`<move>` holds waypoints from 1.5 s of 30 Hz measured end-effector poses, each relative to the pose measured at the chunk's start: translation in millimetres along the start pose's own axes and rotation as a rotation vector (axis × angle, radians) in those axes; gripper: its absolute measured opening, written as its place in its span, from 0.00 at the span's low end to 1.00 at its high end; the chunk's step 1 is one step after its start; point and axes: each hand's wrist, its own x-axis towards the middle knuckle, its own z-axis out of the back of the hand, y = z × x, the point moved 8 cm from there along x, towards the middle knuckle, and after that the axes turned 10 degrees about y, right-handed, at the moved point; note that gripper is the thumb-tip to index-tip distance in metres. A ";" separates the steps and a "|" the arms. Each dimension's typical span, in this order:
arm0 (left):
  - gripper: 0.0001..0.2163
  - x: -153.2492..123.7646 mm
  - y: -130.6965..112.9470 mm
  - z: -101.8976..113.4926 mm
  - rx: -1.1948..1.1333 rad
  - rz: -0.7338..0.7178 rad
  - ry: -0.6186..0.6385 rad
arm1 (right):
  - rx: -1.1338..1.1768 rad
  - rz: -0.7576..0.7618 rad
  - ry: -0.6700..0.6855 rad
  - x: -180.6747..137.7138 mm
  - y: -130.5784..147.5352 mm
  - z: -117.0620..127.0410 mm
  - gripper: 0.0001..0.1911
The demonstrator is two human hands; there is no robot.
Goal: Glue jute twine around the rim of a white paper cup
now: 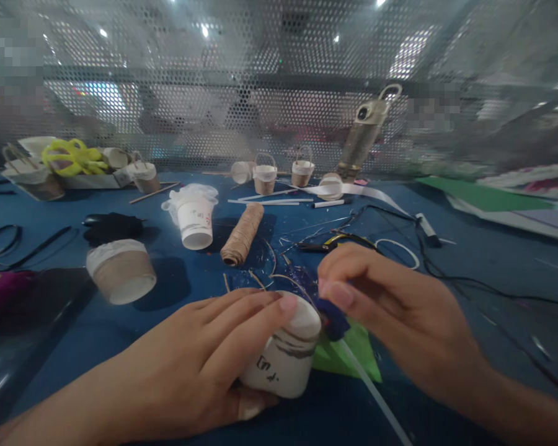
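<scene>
My left hand (pixel 223 347) is wrapped round a white paper cup (pixel 291 371) lying tilted, with black writing and dark bands near its upper end. Close to that end, my right hand (pixel 376 297) has thumb and forefinger pinched together; whatever sits between them is too small to make out. A thin strand of twine (pixel 291 280) curves beside the cup toward these fingers. Between the hands lies a blue glue gun (pixel 335 319), partly hidden, with a translucent glue stick (pixel 372 390) sticking out toward me. Light green paper (pixel 363 356) lies beneath it.
Beyond the cup lie a twine roll (pixel 244 235), another white cup (pixel 195 223) and a brown-wrapped cup (pixel 123 272). Yellow-handled pliers (pixel 344 240) and a black cable (pixel 469 282) are right. Small handled baskets (pixel 265 178) and a bottle (pixel 363 133) stand by the perforated screen (pixel 242 80).
</scene>
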 end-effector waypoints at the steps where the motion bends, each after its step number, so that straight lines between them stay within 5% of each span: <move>1: 0.27 -1.4 2.8 -1.4 -0.015 0.021 0.011 | -0.033 -0.002 -0.024 -0.5 -1.3 3.1 0.11; 6: 0.35 -5.6 17.5 -4.0 -0.137 0.138 0.053 | -0.109 0.000 -0.093 -2.0 -9.8 5.6 0.07; 14: 0.39 -9.4 27.7 -7.3 -0.338 0.246 0.131 | -0.169 0.197 0.101 -3.7 0.7 -14.0 0.06; 22: 0.39 -7.5 25.7 -8.1 -0.524 0.292 0.209 | -0.129 0.188 0.093 -3.8 -1.7 -15.3 0.06; 34: 0.29 -8.8 39.4 -24.1 -0.853 0.501 0.136 | -0.169 0.242 0.106 -4.6 4.5 -21.6 0.05; 39: 0.28 -10.5 43.0 -21.7 -0.954 0.623 0.125 | -0.393 0.204 0.100 -2.5 -1.6 -2.2 0.12; 45: 0.32 -17.8 42.3 -30.6 -1.053 0.633 0.222 | -0.758 0.042 0.346 -19.6 -45.2 5.5 0.25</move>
